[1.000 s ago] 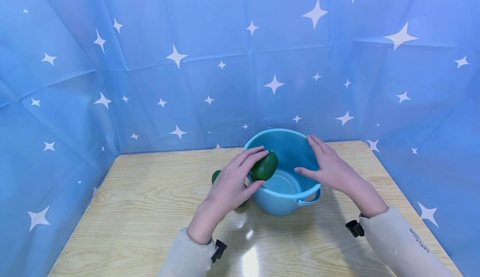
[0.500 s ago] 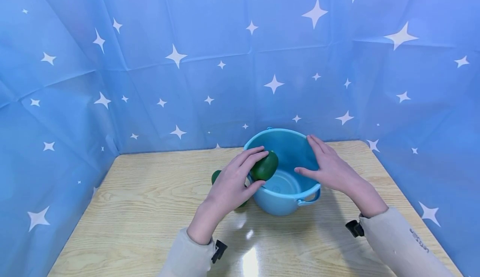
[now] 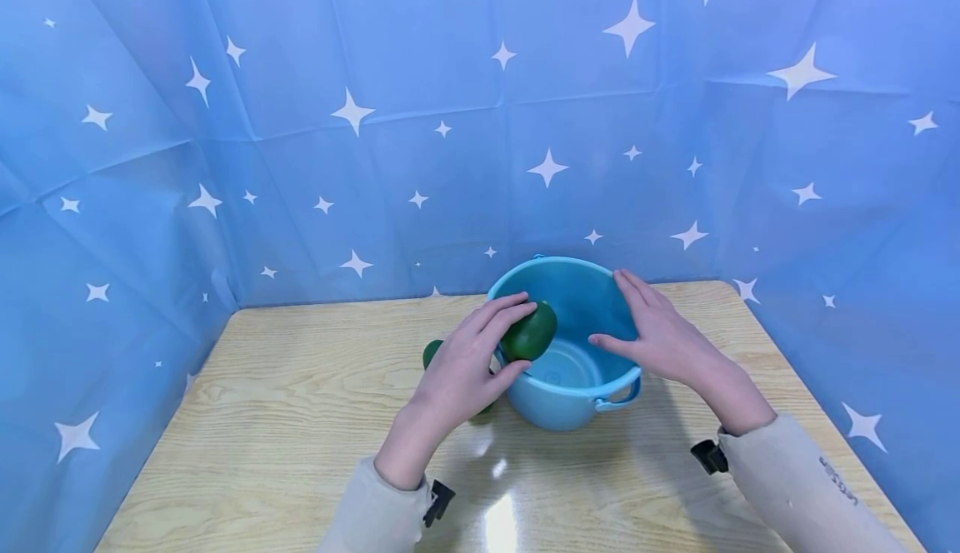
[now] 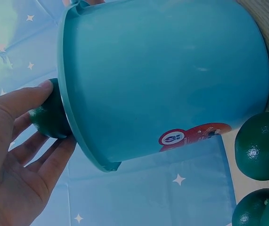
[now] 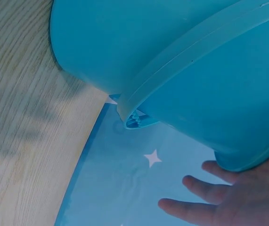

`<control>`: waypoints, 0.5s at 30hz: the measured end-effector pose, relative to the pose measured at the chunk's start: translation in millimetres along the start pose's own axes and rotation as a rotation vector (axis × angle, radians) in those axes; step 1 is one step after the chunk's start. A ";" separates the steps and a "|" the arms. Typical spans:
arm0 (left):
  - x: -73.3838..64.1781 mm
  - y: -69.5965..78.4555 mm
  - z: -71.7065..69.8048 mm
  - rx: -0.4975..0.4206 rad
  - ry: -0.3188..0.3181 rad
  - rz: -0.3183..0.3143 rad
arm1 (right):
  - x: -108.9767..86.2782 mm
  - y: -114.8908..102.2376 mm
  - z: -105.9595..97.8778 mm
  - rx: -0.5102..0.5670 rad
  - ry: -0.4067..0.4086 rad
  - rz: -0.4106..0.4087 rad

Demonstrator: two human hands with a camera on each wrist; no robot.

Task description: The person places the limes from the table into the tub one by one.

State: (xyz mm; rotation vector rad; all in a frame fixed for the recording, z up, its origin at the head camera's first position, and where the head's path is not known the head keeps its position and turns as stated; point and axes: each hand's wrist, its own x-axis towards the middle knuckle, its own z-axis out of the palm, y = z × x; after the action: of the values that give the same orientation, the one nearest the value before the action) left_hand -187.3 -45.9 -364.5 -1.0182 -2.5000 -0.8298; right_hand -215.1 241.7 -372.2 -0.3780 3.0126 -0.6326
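Note:
Fingers and thumb of my left hand (image 3: pixel 459 370) grip a glossy dark green oval fruit (image 3: pixel 531 332) at the near-left rim of a light blue bucket (image 3: pixel 558 410). In the left wrist view the held fruit (image 4: pixel 49 115) is partly hidden behind the rim. My right hand (image 3: pixel 667 341) lies at the right rim, fingers outside and thumb over the opening. The right wrist view shows three of its fingers (image 5: pixel 198 212) extended and spread past the rim. The bucket stands upright; its visible floor is bare.
More dark green fruits (image 4: pixel 261 146) lie on the wooden table (image 3: pixel 300 420) left of the bucket, mostly hidden by my left hand in the head view. The bucket's handle (image 3: pixel 621 399) hangs at the front right. A blue star-patterned curtain (image 3: pixel 450 161) encloses the table's back and sides.

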 end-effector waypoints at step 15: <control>-6.5 -4.7 -5.8 -0.012 0.083 -0.014 | -2.3 -0.7 -0.6 -0.002 -0.005 0.002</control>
State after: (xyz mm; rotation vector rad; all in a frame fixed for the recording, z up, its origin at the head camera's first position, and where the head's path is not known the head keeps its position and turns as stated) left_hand -185.7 -55.7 -364.9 -0.9515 -2.4383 -0.8741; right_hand -212.8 241.9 -371.5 -0.3756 3.0086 -0.6269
